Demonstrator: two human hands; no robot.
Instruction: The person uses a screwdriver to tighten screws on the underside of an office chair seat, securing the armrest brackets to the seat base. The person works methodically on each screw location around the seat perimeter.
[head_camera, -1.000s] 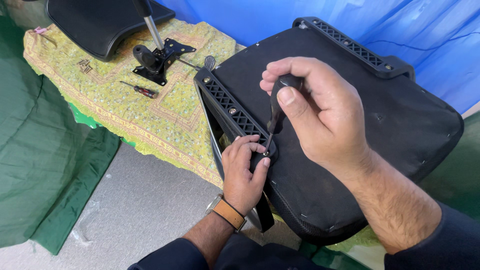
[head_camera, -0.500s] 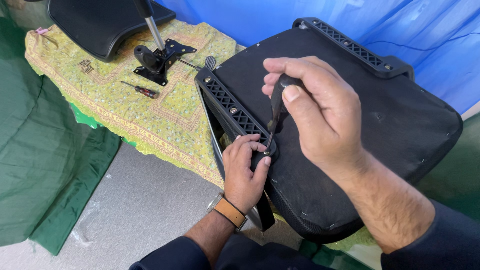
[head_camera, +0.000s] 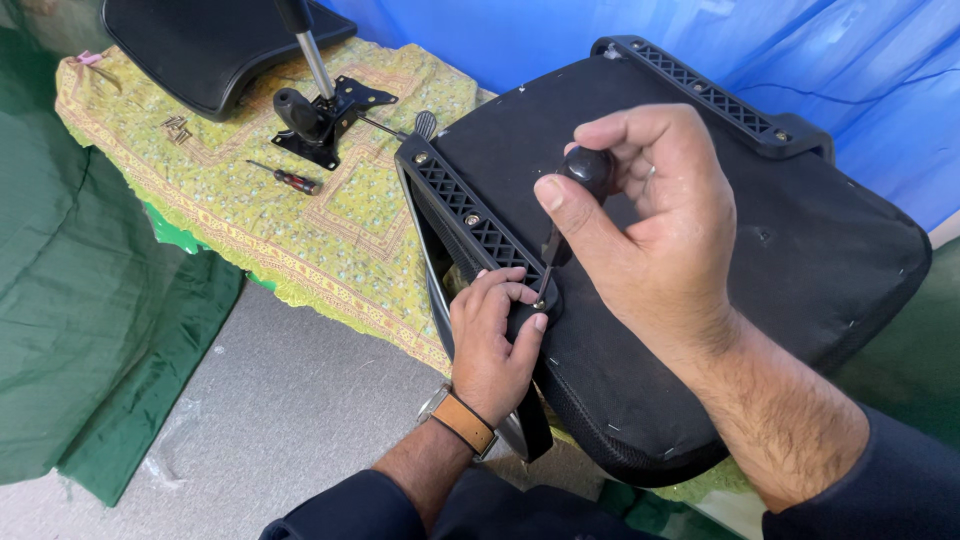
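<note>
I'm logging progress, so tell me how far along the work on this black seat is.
Done: the black latticed bracket along the black fabric seat cushion shows screws seated. In hand: the right hand turns a black-handled screwdriver at the bracket's near end, steadied by the left hand. Left: the black metal tilt mechanism lies unattached.

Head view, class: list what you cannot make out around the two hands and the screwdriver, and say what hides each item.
- Screwdriver tip and the fastener under it: covered by the left hand fingers, head view.
- Screwdriver handle: mostly wrapped by the right hand.
- Seat cushion near edge: hidden by the right forearm.
- Small metal pieces on the yellow cloth: too small to identify.
- Second seat pad: cut off by the top edge.
</note>
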